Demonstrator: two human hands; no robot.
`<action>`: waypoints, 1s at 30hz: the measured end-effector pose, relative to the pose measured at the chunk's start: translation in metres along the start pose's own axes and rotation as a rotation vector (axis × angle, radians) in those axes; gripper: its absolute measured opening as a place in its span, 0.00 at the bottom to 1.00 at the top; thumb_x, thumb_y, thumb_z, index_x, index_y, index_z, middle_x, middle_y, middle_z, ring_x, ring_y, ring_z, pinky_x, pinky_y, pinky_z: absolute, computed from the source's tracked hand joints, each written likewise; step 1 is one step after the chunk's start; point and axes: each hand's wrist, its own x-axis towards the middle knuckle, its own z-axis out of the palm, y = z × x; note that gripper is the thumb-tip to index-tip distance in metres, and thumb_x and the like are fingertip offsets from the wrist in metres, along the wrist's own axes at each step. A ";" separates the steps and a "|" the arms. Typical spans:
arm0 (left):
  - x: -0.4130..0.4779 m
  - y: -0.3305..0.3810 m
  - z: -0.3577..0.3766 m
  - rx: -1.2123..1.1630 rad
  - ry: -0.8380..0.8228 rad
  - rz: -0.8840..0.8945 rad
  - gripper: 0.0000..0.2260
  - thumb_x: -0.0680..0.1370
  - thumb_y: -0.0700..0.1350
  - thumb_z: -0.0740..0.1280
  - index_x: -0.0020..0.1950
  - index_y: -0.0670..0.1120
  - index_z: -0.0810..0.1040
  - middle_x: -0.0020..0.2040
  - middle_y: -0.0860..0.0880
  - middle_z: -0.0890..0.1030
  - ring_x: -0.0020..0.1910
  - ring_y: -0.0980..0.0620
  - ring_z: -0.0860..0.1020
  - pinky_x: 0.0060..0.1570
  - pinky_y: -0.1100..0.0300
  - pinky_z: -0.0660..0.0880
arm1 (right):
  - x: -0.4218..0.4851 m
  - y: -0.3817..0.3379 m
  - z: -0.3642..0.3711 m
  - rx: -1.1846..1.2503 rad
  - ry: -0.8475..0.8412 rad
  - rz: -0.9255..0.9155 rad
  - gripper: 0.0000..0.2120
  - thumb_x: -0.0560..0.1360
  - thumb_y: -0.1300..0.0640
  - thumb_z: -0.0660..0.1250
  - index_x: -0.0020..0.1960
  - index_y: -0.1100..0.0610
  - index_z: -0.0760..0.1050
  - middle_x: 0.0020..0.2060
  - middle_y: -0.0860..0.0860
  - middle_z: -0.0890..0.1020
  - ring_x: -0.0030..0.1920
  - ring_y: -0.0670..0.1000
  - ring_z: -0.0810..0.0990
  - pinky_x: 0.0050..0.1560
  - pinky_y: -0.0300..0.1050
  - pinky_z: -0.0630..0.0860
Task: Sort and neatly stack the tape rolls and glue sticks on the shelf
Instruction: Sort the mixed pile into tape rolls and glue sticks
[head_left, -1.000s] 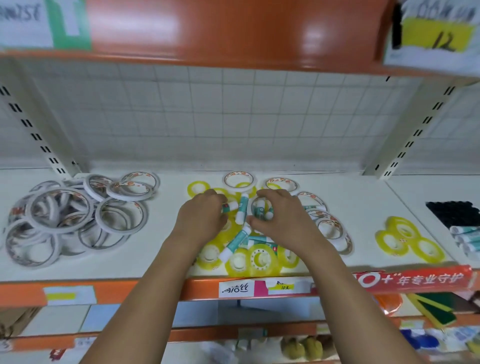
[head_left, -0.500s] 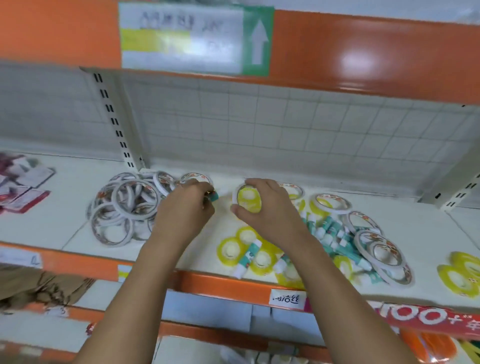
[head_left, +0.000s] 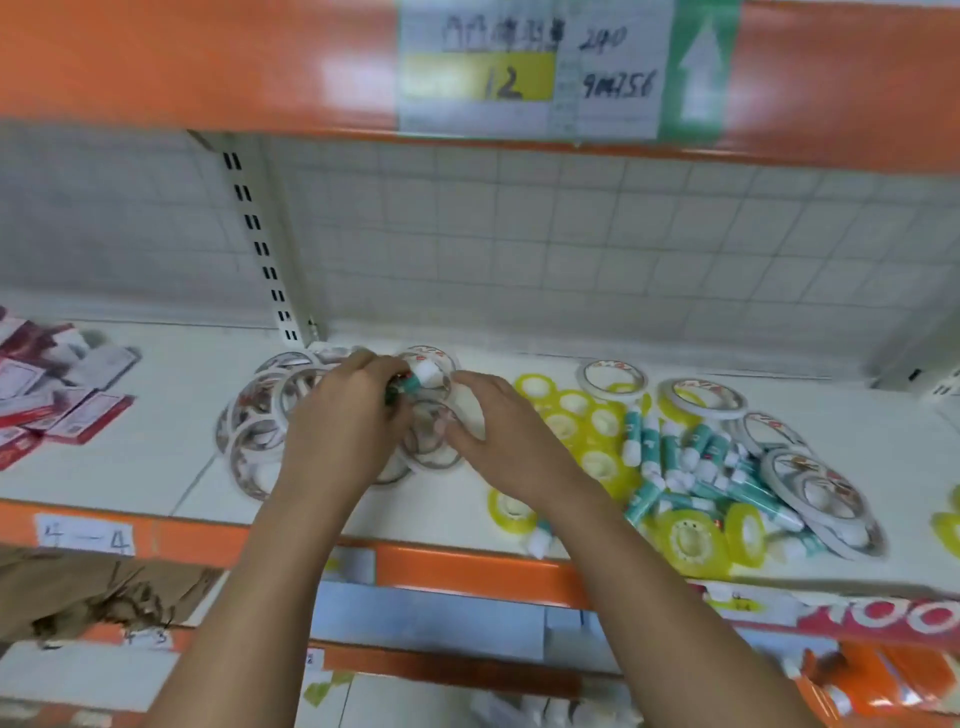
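Gripping a glue stick (head_left: 422, 375) in a curled fist, the left hand (head_left: 348, 421) sits over the heap of white tape rolls (head_left: 254, 415) at the left of the shelf (head_left: 130, 478). The stick's white cap pokes out past the knuckles. There may be a second stick tucked in that fist, but the blur won't let me say. The right hand (head_left: 506, 431) is right beside it, fingers spread wide and holding nothing, fingertips over the near edge of the same white heap.

By my reading we're mid-sort: the kinds are being pulled apart and nothing is stacked yet. The stick in the fist doesn't belong among the white rolls, so the next move calls for a spot of its own. The free right hand will then need to square those sprawled rings into a column, lifting each clear of the one it overlaps.

Now the count from the head camera. In the left heap I make it roughly ten white rolls, though they overlap too much to be sure. Just right of the hands lie the yellow tape rolls (head_left: 574, 410), about nine with the one at the far right edge. The loose glue sticks (head_left: 691, 462) are jumbled, a dozen or so. Mixed in with them are five or six stray white rolls (head_left: 701, 397). Red packets (head_left: 67, 410) lie far left, well apart.
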 end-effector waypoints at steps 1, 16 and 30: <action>0.002 0.013 0.006 -0.022 -0.009 0.024 0.15 0.72 0.41 0.70 0.59 0.47 0.81 0.53 0.47 0.81 0.51 0.40 0.79 0.43 0.48 0.78 | -0.009 0.006 -0.014 -0.022 0.067 0.000 0.24 0.78 0.49 0.66 0.72 0.52 0.68 0.67 0.50 0.72 0.67 0.49 0.70 0.65 0.35 0.63; -0.011 0.305 0.124 -0.483 -0.370 0.420 0.15 0.71 0.39 0.72 0.55 0.51 0.77 0.49 0.55 0.82 0.51 0.50 0.80 0.50 0.49 0.76 | -0.190 0.161 -0.216 -0.251 0.392 0.183 0.14 0.74 0.61 0.70 0.59 0.56 0.78 0.52 0.51 0.82 0.52 0.53 0.80 0.54 0.47 0.75; -0.058 0.494 0.216 -0.402 -0.453 0.570 0.09 0.79 0.52 0.63 0.58 0.55 0.77 0.57 0.58 0.75 0.55 0.57 0.75 0.46 0.61 0.69 | -0.338 0.314 -0.376 -0.414 0.724 0.660 0.13 0.76 0.58 0.69 0.60 0.60 0.79 0.52 0.55 0.83 0.51 0.55 0.80 0.52 0.45 0.74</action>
